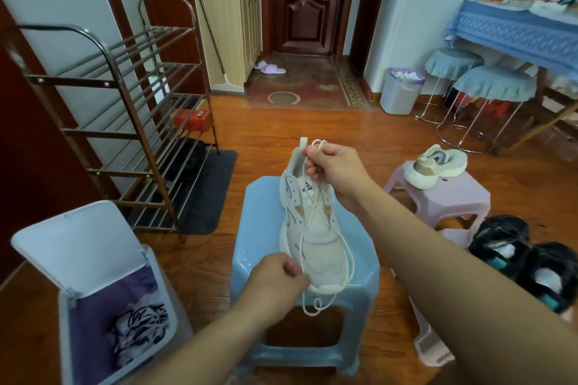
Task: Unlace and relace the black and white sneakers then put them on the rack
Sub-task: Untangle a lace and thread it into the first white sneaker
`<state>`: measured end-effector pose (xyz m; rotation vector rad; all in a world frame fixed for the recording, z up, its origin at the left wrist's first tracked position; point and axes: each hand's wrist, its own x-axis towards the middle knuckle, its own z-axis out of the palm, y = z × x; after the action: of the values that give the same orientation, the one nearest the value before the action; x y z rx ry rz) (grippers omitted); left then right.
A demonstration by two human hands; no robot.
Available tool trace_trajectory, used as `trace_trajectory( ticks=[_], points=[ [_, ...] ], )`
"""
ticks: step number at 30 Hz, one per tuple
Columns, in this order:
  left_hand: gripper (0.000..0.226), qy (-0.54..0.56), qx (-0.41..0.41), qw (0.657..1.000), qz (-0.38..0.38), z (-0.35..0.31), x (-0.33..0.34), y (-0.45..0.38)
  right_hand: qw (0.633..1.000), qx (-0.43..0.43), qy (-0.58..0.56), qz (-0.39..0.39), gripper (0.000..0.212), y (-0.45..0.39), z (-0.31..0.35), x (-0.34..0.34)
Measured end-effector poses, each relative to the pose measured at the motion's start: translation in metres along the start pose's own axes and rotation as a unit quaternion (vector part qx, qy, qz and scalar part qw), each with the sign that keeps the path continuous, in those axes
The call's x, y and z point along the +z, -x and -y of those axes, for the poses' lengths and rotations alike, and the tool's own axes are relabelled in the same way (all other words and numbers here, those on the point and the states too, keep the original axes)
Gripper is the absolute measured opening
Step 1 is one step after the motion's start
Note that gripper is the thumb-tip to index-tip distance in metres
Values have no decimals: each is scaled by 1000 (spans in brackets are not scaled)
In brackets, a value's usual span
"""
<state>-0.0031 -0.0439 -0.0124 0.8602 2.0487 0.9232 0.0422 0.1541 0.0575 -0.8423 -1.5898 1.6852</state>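
A cream-white sneaker [312,225] lies on a light blue plastic stool [259,228], toe toward me. Its white lace [347,256] hangs loose over the toe in long loops. My right hand [337,172] grips a bunch of lace at the heel end, above the tongue. My left hand [278,278] pinches the lace at the toe, by the stool's near edge. The second cream sneaker [438,166] sits on a pink stool [450,200] to the right. The metal shoe rack [125,109] stands on the left.
An open grey bin [93,291] with a purple liner sits at lower left. Black sneakers [525,256] lie on the floor at right. Round stools [491,87], a blue-clothed table [513,28] and a small wastebasket [400,91] stand beyond. A red box [190,119] rests on the rack.
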Motion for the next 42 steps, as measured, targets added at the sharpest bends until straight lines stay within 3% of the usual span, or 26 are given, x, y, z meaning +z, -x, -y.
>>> trace_trajectory(
  ticks=[5,7,11,14,16,18,20,21,24,25,27,33,36,42],
  points=[
    [18,-21,1,1000,-5,9,-1,12,999,-11,27,-16,18,4,-2,4],
    [12,57,2,998,40,8,-6,20,999,-15,40,-17,20,5,-3,3],
    [20,286,-78,934,198,13,-25,46,999,-6,47,-13,18,4,-5,-1],
    [36,264,-87,862,425,25,-46,75,999,0,27,-18,17,1,-6,-2],
    [58,223,-1,838,498,28,-59,86,999,3,28,-15,18,2,-6,-1],
    [66,155,117,872,449,20,-63,88,999,5,35,-7,19,4,-5,0],
    [67,63,234,912,332,7,-56,81,999,5,42,1,20,4,-3,1],
    [65,3,297,915,273,4,-50,74,999,7,45,4,21,3,-2,0],
    [47,-220,457,856,94,7,-21,42,999,16,42,12,23,2,1,-2],
    [44,-275,475,835,42,9,-11,31,999,18,41,13,23,1,3,-4],
    [47,-314,454,834,-15,9,1,14,999,23,42,8,23,-1,5,-7],
    [39,-284,459,842,-17,10,2,-7,999,25,24,-22,18,-19,32,-19],
    [34,-252,441,862,-3,10,-3,-13,997,-3,-30,-64,17,-41,60,-21],
    [40,-250,448,859,13,12,-3,-19,979,-69,-152,-115,15,-92,110,-18]
  ],
)
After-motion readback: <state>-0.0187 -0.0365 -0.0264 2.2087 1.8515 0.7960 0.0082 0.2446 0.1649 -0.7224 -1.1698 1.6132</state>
